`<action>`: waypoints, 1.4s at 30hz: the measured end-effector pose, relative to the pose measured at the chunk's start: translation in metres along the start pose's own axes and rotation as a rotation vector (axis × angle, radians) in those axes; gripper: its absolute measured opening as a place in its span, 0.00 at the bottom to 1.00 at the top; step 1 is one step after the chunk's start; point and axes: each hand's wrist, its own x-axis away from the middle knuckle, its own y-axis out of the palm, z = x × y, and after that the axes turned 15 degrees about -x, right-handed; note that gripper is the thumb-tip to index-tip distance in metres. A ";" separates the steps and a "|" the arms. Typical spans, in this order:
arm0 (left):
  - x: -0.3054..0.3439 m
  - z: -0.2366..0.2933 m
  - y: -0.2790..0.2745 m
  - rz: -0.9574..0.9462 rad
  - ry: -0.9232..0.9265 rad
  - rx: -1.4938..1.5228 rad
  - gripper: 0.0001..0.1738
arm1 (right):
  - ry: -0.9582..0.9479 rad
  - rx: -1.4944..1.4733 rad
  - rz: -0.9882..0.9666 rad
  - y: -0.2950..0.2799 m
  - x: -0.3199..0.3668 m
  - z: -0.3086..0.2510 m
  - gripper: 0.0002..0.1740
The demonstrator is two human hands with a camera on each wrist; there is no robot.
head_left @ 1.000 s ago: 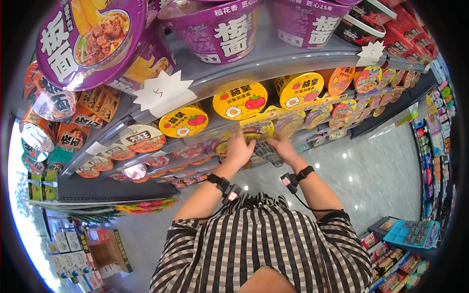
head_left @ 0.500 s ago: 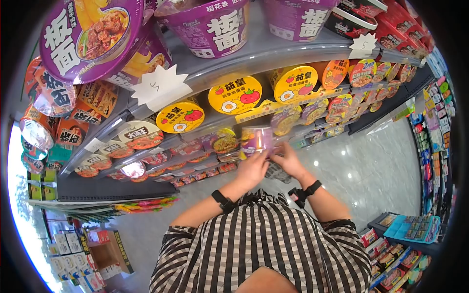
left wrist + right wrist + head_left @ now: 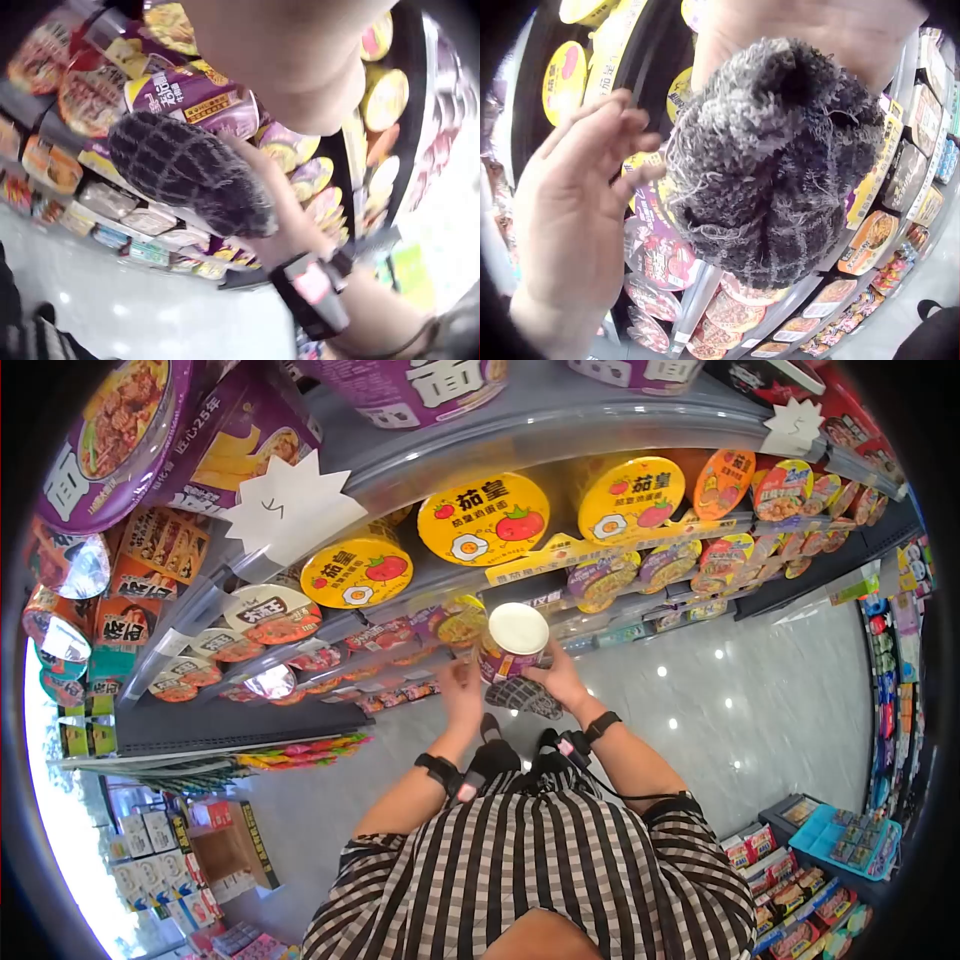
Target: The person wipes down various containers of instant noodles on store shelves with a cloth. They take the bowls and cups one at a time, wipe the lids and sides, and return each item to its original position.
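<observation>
A purple instant noodle cup (image 3: pixel 500 664) stands in front of the shelves with its pale round end (image 3: pixel 518 628) facing up. My right hand (image 3: pixel 562 680) grips its side and also holds a dark grey checked cloth (image 3: pixel 525 697). The left wrist view shows the cup's printed side (image 3: pixel 195 105) just beyond the cloth (image 3: pixel 187 172). To the left of the cup is my left hand (image 3: pixel 462 690). Seen from the right wrist, that left hand (image 3: pixel 577 180) has loosely bent fingers with nothing in them. The cloth (image 3: pixel 772 165) hides most of the cup there.
Yellow-lidded noodle cups (image 3: pixel 483 518) line the shelf ahead, above a row of purple-and-yellow cups (image 3: pixel 603 580). Large purple tubs (image 3: pixel 400 390) stand on top, near a white star-shaped price tag (image 3: pixel 288 510). Grey floor (image 3: pixel 690 680) lies below. A blue tray (image 3: pixel 845 840) is at right.
Both hands were at the lower shelf; the noodle cup has come out toward me and turned pale end up. My left hand has shifted left, off the cup.
</observation>
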 end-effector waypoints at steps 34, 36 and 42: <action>0.077 -0.035 -0.128 -0.592 -0.214 1.396 0.47 | -0.809 0.605 -0.361 0.077 0.189 -0.177 0.28; 0.079 -0.021 -0.152 -0.671 -0.070 1.419 0.49 | -0.997 0.528 -0.177 0.103 0.214 -0.200 0.22; 0.060 0.021 -0.215 -0.694 0.329 1.458 0.66 | -1.047 0.497 -0.312 0.200 0.213 -0.199 0.20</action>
